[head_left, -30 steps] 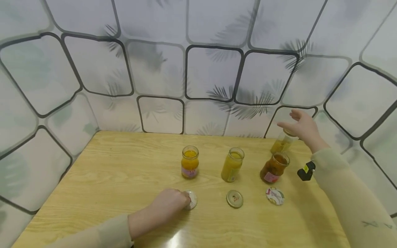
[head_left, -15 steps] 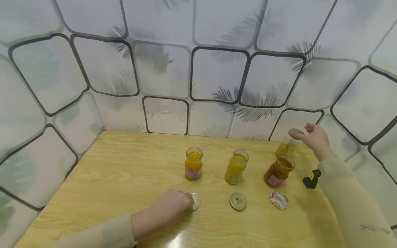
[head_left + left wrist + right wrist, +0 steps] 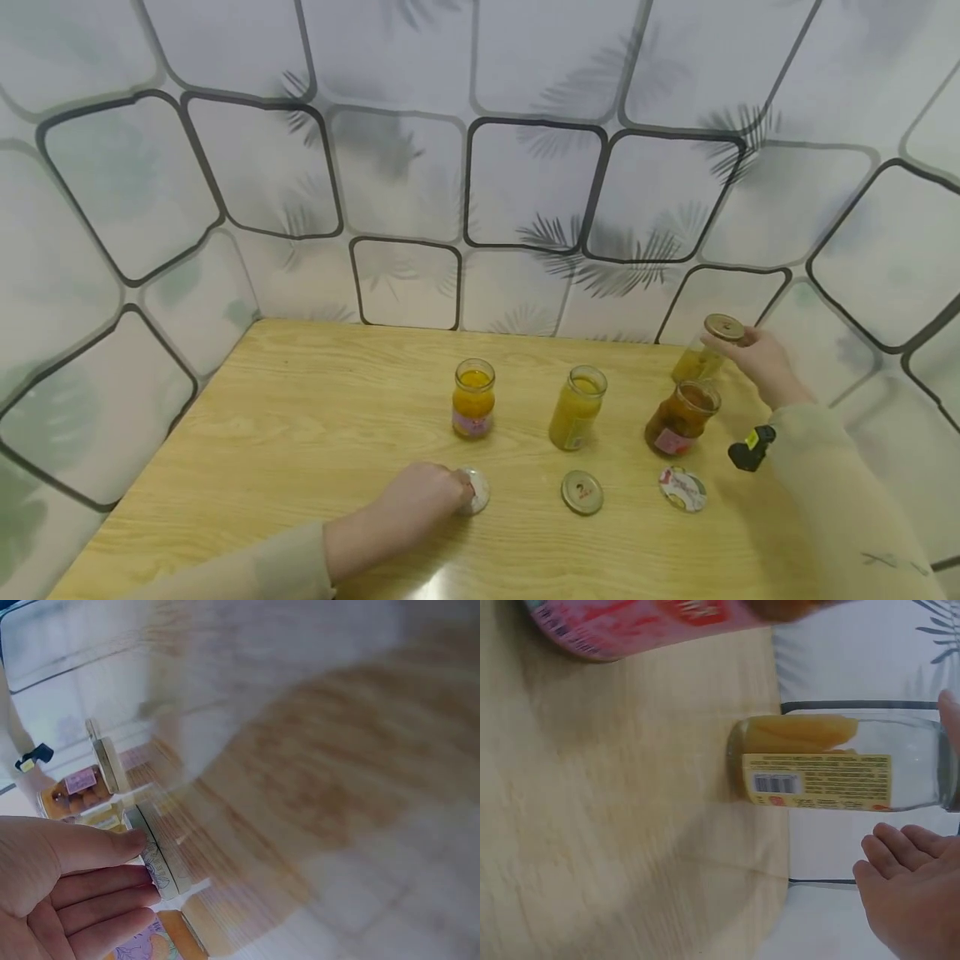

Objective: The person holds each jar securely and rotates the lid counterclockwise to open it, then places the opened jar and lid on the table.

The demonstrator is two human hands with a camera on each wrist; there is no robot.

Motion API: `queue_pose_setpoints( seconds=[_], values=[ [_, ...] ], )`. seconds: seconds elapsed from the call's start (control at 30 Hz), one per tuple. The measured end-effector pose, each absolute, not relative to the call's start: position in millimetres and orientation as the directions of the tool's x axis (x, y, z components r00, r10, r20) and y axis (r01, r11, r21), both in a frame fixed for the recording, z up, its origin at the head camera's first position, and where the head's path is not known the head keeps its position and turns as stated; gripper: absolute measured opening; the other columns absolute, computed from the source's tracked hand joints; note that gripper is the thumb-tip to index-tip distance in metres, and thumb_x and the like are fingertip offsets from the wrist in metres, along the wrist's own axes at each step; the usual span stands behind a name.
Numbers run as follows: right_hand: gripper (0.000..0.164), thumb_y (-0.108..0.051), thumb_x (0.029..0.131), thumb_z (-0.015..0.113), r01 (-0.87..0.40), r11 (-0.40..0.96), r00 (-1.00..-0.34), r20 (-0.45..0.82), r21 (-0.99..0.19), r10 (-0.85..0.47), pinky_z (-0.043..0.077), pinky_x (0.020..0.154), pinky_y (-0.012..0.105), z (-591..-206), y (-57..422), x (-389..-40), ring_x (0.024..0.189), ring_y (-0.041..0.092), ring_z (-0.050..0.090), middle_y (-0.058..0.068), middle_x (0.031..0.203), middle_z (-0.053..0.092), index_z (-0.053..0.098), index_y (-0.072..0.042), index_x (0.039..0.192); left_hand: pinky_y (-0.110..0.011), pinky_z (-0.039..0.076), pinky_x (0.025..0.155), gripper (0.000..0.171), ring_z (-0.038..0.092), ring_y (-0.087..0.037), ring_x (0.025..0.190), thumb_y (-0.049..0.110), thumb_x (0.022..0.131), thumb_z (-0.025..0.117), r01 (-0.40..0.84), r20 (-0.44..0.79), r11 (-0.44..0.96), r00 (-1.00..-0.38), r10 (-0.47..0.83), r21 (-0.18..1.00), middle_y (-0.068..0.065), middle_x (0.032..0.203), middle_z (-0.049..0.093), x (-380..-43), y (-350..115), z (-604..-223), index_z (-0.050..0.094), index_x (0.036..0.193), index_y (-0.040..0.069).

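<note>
My left hand (image 3: 420,500) pinches a pale round jar lid (image 3: 477,492) by its edge on the table; in the left wrist view the thumb and fingertips meet its rim (image 3: 157,855). Just behind that lid stands an uncovered jar of orange fruit (image 3: 473,398). At the back right, my right hand (image 3: 761,362) surrounds the upper part of a clear jar (image 3: 696,362) topped with a gold lid (image 3: 725,327). In the right wrist view this jar, with yellow fruit and a yellow label, lies between the thumb and the spread fingers, with a gap on the finger side.
An uncovered yellow jar (image 3: 578,408) and an uncovered reddish-brown jar (image 3: 682,419) stand in the middle and right. Before them lie a gold lid (image 3: 582,492) and a patterned lid (image 3: 683,488). A patterned wall curtain (image 3: 405,283) borders the wooden table (image 3: 315,392).
My right hand has come down from above the gold-lidded jar to around its neck, uncovering the lid. The left hand stays at its lid, while the head view has shifted slightly.
</note>
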State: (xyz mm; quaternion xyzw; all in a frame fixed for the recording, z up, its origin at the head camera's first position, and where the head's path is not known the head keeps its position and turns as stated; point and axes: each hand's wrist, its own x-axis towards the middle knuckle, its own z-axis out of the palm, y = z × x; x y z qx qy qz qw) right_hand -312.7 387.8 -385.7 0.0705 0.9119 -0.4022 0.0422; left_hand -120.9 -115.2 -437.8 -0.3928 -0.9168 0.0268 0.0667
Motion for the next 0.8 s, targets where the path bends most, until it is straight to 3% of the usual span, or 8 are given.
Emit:
queue_pose_setpoints(
  seconds=[0.1, 0.33, 0.53, 0.8],
  values=[
    [0.101, -0.061, 0.103, 0.057, 0.149, 0.686, -0.988, -0.131, -0.712, 0.079, 0.031, 0.119, 0.076, -397, 386, -313, 0.148, 0.064, 0.028, 0.046, 0.159, 0.028, 0.025, 0.020, 0.155, -0.008, 0.049, 0.056, 0.010, 0.056, 0.004, 0.058, 0.010, 0.084, 0.087, 0.715, 0.102, 0.693, -0.685, 0.721, -0.094, 0.005, 0.084, 0.077, -121, -115, -438, 0.081, 0.090, 0.016],
    [0.101, -0.056, 0.104, 0.059, 0.142, 0.669, -0.989, -0.137, -0.729, 0.061, 0.031, 0.120, 0.074, -417, 382, -313, 0.147, 0.062, 0.031, 0.048, 0.158, 0.029, 0.020, 0.023, 0.155, -0.009, 0.045, 0.052, 0.012, 0.052, 0.003, 0.056, 0.009, 0.083, 0.087, 0.719, 0.123, 0.685, -0.674, 0.729, -0.121, 0.007, 0.081, 0.075, -119, -114, -437, 0.081, 0.087, 0.018],
    [0.089, -0.051, 0.104, 0.065, 0.119, 0.646, -0.992, -0.109, -0.754, 0.057, 0.037, 0.119, 0.068, -434, 379, -312, 0.141, 0.057, 0.042, 0.043, 0.154, 0.039, 0.033, 0.019, 0.149, -0.011, 0.041, 0.050, 0.012, 0.046, 0.003, 0.055, 0.008, 0.084, 0.086, 0.718, 0.125, 0.686, -0.674, 0.728, -0.120, 0.008, 0.079, 0.073, -119, -113, -437, 0.080, 0.084, 0.018],
    [0.100, -0.054, 0.103, 0.064, 0.169, 0.579, -0.986, -0.146, -0.798, 0.087, 0.031, 0.125, 0.067, -442, 374, -315, 0.149, 0.055, 0.034, 0.043, 0.162, 0.029, 0.022, 0.017, 0.158, -0.011, 0.048, 0.054, 0.012, 0.057, 0.003, 0.060, 0.009, 0.084, 0.086, 0.720, 0.106, 0.680, -0.671, 0.733, -0.140, 0.008, 0.084, 0.076, -121, -112, -438, 0.081, 0.089, 0.019]
  ],
)
